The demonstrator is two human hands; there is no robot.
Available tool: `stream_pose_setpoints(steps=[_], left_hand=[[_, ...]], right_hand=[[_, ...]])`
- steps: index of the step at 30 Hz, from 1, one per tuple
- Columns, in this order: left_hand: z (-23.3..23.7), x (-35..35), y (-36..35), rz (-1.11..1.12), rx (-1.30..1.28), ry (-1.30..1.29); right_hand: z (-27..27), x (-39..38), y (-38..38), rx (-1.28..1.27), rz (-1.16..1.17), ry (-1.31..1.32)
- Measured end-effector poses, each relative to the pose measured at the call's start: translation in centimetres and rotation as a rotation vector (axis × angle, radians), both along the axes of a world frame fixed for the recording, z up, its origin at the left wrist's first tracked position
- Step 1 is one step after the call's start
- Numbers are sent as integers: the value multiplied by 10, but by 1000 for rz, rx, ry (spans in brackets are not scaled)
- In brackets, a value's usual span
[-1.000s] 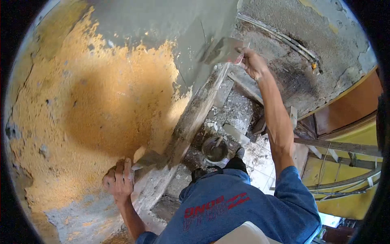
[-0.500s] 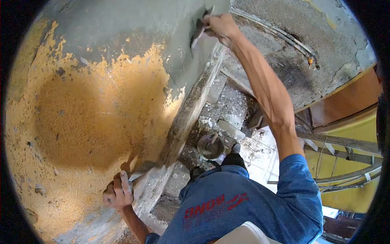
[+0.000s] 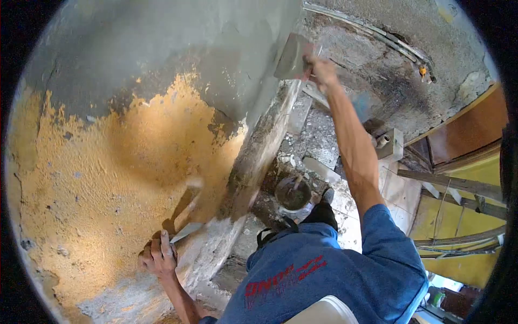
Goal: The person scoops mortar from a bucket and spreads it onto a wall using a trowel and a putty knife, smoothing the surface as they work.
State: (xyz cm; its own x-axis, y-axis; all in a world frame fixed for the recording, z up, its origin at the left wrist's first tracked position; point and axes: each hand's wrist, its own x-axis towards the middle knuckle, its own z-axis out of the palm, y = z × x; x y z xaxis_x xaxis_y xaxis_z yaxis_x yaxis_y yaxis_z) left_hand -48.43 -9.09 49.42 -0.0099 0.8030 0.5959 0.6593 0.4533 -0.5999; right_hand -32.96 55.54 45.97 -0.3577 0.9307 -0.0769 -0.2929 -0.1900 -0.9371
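My right hand [image 3: 324, 74] is closed round the handle of a plastering trowel [image 3: 293, 56]. Its broad rectangular blade, smeared with grey, overlaps the edge of the wall where fresh grey plaster [image 3: 232, 48] ends. Lower left, my left hand [image 3: 157, 258] grips a small trowel [image 3: 186, 231] by its handle, thumb extended and pale metal blade pointing up and to the right. Behind that hand is the rough orange wall [image 3: 129, 200], its old paint flaking. Shadows of my head and the left hand's tool fall on this bare part.
A worn ledge [image 3: 259, 146] runs along the wall's edge. Below, a bucket of grey mix [image 3: 293, 193] with a tool in it stands by my foot on the rubble-strewn floor. Pipes [image 3: 372, 32] cross the rough far surface. Wooden poles [image 3: 458, 189] lean at the right.
My right hand has moved right and down from the plaster to its edge, turning the trowel so its broad face shows. My left hand stays low, its blade now angled differently.
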Motion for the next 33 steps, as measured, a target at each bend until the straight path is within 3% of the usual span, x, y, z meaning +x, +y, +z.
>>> stream_pose_setpoints(steps=[3,6,7,13,25,28,31,33], left_hand=[[0,2,0,52,-21,-51],[0,2,2,66,-7,-49],[0,2,3,72,-13,-56],[5,1,12,37,15,19],[4,2,6,12,41,-13],[7,2,3,-55,47,-60],[21,8,-2,-63,15,-31],[29,10,-8,-45,27,-31]], right_hand=[[-40,-29,27,93,-12,-84],[-12,-49,3,196,32,-32],[-8,-53,3,275,65,-129],[20,-66,-27,252,85,1],[108,-45,-158,370,144,188],[119,-14,-176,322,172,126],[86,0,-154,173,241,330],[69,9,-153,72,212,313]])
